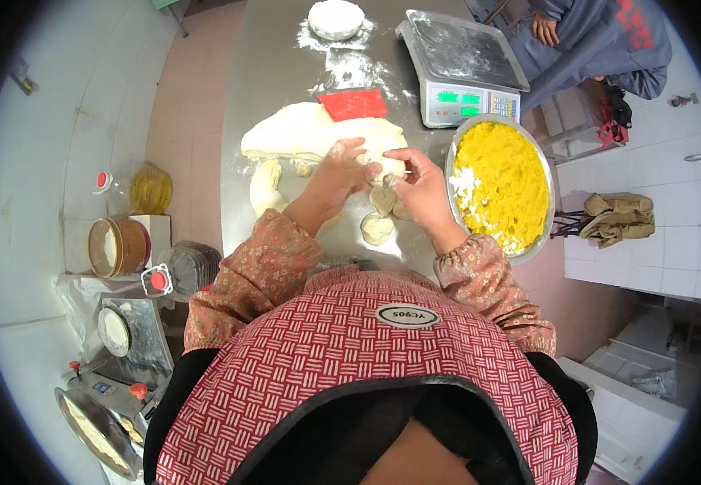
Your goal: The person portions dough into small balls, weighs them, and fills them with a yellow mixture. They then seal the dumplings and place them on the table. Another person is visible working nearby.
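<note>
My left hand (347,173) and my right hand (414,182) meet over the metal table, fingers curled around a small piece of dough (376,168). Behind them lies a large slab of pale dough (302,130), with a red scraper (352,105) resting on its far edge. Several small dough balls (378,229) sit just below my hands, partly hidden by the right one. To the left is a curved strip of dough (265,189) beside a small scrap (303,168). A metal basin of yellow filling (501,182), dusted with white powder, stands right of my right hand.
A digital scale (469,54) stands at the table's far right, and a bowl of white flour (335,19) at its far end amid spilled flour. Another person (587,42) is beyond the scale. On the left are plastic jugs (150,189), a round tub (117,247) and a machine (120,376).
</note>
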Action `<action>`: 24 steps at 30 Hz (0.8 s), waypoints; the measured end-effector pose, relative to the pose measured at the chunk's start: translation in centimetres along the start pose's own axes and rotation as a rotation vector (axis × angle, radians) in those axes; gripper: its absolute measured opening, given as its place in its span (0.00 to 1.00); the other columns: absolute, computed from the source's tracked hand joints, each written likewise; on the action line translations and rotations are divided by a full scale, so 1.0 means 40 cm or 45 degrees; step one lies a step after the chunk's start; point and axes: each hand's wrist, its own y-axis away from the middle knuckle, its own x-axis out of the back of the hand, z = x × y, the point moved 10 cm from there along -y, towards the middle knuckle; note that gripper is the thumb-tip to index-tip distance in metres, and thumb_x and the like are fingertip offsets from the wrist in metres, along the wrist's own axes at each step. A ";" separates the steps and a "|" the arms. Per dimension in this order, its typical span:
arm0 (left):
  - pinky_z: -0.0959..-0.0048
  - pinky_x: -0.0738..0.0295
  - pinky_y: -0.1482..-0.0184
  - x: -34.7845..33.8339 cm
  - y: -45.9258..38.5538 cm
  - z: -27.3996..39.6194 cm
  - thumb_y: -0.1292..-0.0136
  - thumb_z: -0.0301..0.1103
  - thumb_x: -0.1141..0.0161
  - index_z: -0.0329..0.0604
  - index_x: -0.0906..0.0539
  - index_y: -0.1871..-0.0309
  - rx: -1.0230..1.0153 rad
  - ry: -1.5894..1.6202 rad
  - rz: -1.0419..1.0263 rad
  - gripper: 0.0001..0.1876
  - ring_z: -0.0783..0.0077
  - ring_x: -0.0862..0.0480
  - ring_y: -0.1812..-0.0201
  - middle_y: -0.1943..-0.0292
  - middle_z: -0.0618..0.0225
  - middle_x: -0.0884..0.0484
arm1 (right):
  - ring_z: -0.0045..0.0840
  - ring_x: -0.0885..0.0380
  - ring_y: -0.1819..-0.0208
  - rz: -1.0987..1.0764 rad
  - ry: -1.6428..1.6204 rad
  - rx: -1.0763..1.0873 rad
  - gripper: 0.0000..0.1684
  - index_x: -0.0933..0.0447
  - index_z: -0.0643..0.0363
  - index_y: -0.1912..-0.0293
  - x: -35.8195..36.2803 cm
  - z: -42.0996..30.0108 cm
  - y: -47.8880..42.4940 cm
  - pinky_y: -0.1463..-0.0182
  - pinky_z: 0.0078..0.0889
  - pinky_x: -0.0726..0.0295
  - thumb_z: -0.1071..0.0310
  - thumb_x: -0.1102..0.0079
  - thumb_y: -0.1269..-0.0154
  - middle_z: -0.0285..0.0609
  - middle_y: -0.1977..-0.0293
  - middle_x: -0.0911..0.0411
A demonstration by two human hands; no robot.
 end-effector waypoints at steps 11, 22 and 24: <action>0.70 0.25 0.51 -0.060 -0.005 -0.010 0.38 0.28 0.46 0.42 0.44 0.31 0.133 0.003 -0.320 0.32 0.72 0.31 0.43 0.38 0.62 0.37 | 0.30 0.22 0.61 -0.114 0.715 0.317 0.21 0.24 0.57 0.55 -0.009 -0.101 -0.085 0.56 0.29 0.24 0.75 0.38 0.54 0.46 0.61 0.23; 0.63 0.33 0.42 0.056 -0.006 0.023 0.32 0.37 0.51 0.40 0.39 0.33 -0.048 -0.081 -0.183 0.26 0.60 0.31 0.39 0.35 0.60 0.38 | 0.27 0.21 0.66 0.007 0.727 0.372 0.13 0.18 0.59 0.59 0.503 -0.214 -0.571 0.58 0.27 0.24 0.69 0.40 0.47 0.42 0.63 0.17; 0.65 0.31 0.44 0.086 0.011 0.000 0.32 0.36 0.51 0.38 0.36 0.36 -0.026 -0.084 -0.124 0.24 0.62 0.28 0.43 0.38 0.60 0.34 | 0.21 0.21 0.66 0.157 0.533 0.244 0.12 0.18 0.61 0.60 0.594 -0.211 -0.630 0.58 0.25 0.25 0.68 0.39 0.45 0.40 0.65 0.17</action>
